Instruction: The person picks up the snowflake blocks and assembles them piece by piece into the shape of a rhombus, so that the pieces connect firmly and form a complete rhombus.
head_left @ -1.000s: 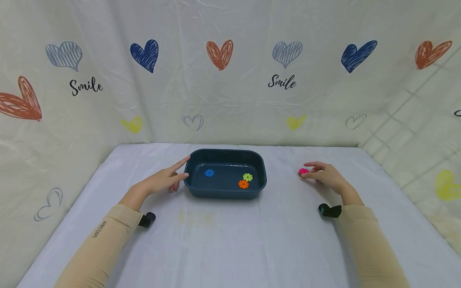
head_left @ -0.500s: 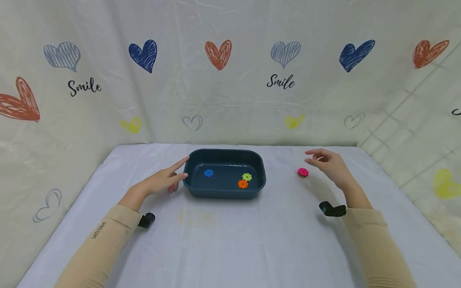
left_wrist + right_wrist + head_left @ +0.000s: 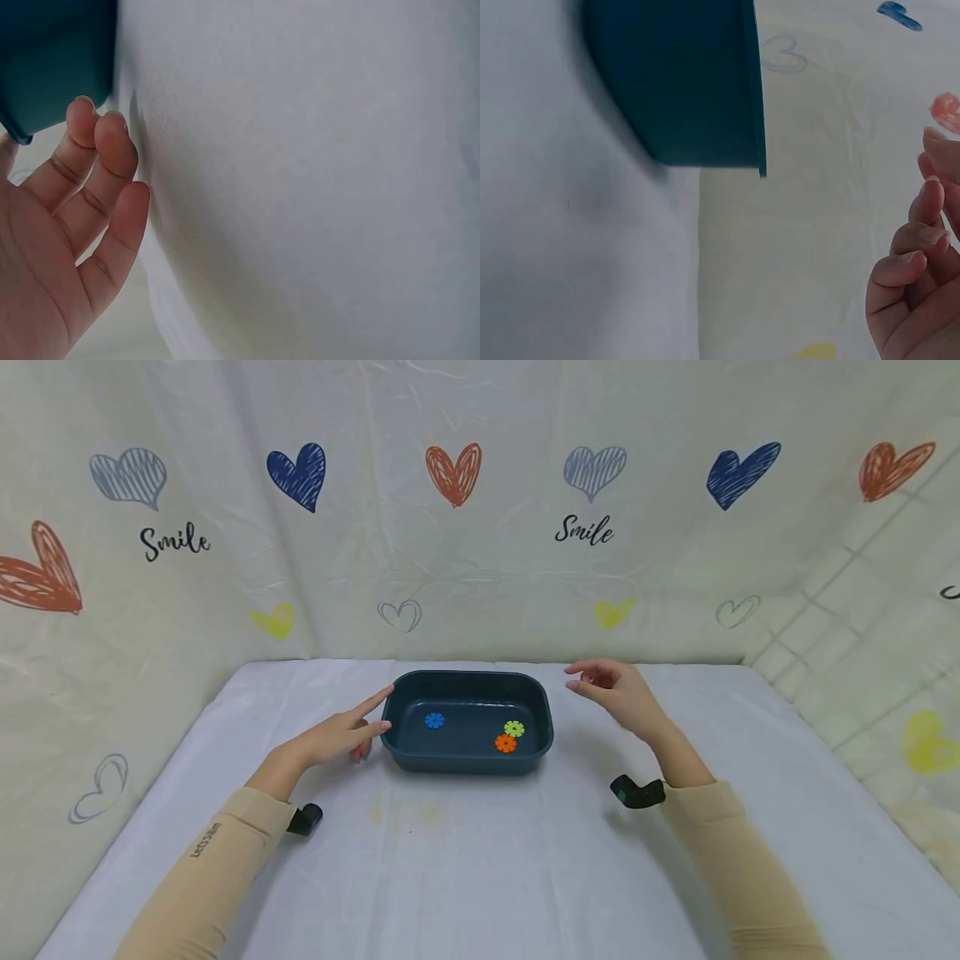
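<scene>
A dark teal tub (image 3: 468,765) stands on the table. In it lie three notched plastic discs: blue (image 3: 434,721) at left, yellow-green (image 3: 513,728) and orange (image 3: 506,743) close together at right. My left hand (image 3: 333,737) touches the tub's left end with outstretched index finger and thumb; its other fingers bend loosely below, as the left wrist view shows. Raised just right of the tub, my right hand (image 3: 615,693) has thumb and index tip apart and nothing visible between them. The pink disc seen earlier on the table is now hidden behind this hand.
A white cloth (image 3: 480,868) covers the table, with faint stains in front of the tub. A pale curtain (image 3: 502,577) printed with hearts hangs behind and along the sides. Black wrist cameras (image 3: 637,792) sit at both cuffs.
My right hand has let go of the pink disc on the table, risen, and moved left toward the tub. The left hand and the discs in the tub have stayed put.
</scene>
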A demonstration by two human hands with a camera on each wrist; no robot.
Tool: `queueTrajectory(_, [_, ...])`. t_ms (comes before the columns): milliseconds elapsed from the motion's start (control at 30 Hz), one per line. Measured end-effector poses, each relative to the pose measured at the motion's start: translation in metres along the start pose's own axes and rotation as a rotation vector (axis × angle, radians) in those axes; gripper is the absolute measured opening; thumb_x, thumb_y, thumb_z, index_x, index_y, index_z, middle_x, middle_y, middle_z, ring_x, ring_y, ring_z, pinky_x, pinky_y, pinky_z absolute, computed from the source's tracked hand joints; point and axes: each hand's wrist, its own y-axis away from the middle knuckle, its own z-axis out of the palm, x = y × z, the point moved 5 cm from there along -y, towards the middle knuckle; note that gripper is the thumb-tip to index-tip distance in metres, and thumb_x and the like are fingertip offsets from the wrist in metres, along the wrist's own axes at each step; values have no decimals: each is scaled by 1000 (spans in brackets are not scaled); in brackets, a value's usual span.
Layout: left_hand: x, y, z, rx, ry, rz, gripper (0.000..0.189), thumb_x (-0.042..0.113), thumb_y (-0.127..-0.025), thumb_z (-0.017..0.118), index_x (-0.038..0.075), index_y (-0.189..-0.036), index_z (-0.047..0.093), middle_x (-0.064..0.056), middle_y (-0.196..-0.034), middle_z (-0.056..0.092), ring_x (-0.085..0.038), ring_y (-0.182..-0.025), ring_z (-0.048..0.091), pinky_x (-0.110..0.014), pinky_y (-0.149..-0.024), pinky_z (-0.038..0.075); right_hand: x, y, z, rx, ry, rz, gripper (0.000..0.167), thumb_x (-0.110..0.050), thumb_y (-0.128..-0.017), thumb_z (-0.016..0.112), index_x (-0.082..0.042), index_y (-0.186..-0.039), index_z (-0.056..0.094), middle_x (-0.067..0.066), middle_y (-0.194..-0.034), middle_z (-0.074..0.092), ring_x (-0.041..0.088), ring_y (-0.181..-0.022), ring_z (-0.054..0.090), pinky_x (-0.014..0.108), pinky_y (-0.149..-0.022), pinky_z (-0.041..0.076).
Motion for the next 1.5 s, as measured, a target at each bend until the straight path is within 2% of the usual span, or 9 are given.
queueTrajectory(133, [0,-1,-1,-1,-3,-2,74,52,-106,49,35,-166,8,-9,-79,59,-23,-72,57,-41,-78,39,-8,-12,26,-48,3,-30,28,-19,-98,73,-4,-121,71,9,-88,53,24,-77,49,26,-63,39])
queueTrajectory(267, [-2,-2,-1,-1,-7,-4,74,53,-106,48,34,-166,9,-8,-79,59,-23,-72,57,-40,-78,40,-13,-22,53,-97,-51,-44,27,-17,-98,72,-3,-121,71,8,-86,54,29,-77,51,27,-63,39])
queueTrajectory(500, [-1,-2,-1,-2,-12,-10,74,54,-106,47,34,-166,9,-8,-78,59,-22,-71,57,-40,-79,41,-20,-34,98,-196,-114,-48,29,-13,-99,70,3,-123,68,7,-86,61,52,-87,51,27,-67,43])
queueTrajectory(600, [-1,-2,0,-3,-15,-12,74,54,-106,47,34,-166,8,-8,-78,59,-22,-71,57,-40,-79,40,-24,-39,114,-226,-96,-44,30,-14,-99,71,4,-123,68,7,-88,62,48,-89,55,29,-71,45])
queueTrajectory(800, [-2,-3,0,-4,-22,-17,74,55,-106,46,35,-166,8,-8,-78,59,-22,-71,57,-40,-78,41,-27,-49,144,-306,-15,11,32,-19,-98,73,-3,-125,70,3,-91,62,23,-81,55,30,-70,43])
queueTrajectory(900, [-2,-3,0,-7,-24,-23,74,56,-106,46,35,-166,8,-7,-79,59,-22,-72,57,-41,-79,41,-27,-54,157,-360,27,39,33,-20,-97,73,-4,-126,69,3,-91,62,17,-79,53,28,-70,42])
queueTrajectory(1100, [-3,-2,0,-14,-24,-39,74,56,-107,44,36,-166,6,-7,-80,60,-22,-72,58,-42,-82,41,-31,-63,178,-461,151,75,38,-19,-98,72,-4,-133,65,5,-95,64,16,-80,56,27,-72,46])
queueTrajectory(1300, [-4,-3,1,-11,-18,-30,74,59,-106,44,39,-165,6,-7,-79,60,-23,-72,59,-42,-82,41,-34,-68,196,-504,292,118,44,-17,-98,71,-6,-140,60,8,-101,65,17,-85,57,29,-78,47])
queueTrajectory(1500, [-2,-2,1,-21,-18,-22,73,56,-107,44,37,-166,6,-7,-80,59,-23,-72,58,-43,-83,40,-35,-70,211,-508,369,153,46,-19,-98,72,-9,-142,60,13,-134,61,24,-108,59,40,-102,47])
